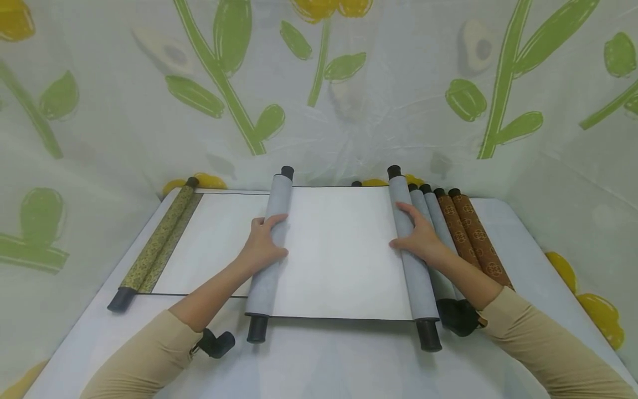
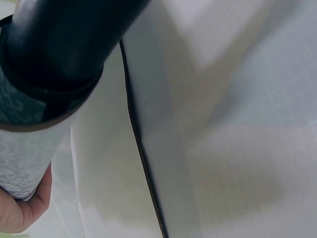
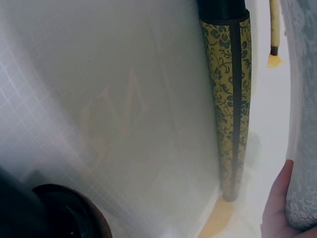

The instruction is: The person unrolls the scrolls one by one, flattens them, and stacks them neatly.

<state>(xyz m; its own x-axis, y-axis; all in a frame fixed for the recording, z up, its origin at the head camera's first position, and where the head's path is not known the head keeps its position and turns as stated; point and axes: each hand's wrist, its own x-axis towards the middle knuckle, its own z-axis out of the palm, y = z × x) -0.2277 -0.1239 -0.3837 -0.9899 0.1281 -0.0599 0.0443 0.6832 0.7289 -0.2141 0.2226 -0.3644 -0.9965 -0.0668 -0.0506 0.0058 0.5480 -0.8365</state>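
Between hands (image 1: 263,245), unrolled scroll (image 1: 344,252), rollers (image 1: 261,291) pointing forward

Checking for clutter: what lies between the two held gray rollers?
In the head view, a bare white sheet lies between the left held roller and the right held roller.

We see the held scroll (image 1: 344,255) spread between the left grip (image 1: 265,244) and the right grip (image 1: 420,235). On the bench (image 1: 329,366) — left of the left grip — lies another scroll (image 1: 211,246); right of the right grip, rolled scrolls (image 1: 479,238). Behind both, a backdrop (image 1: 394,111).
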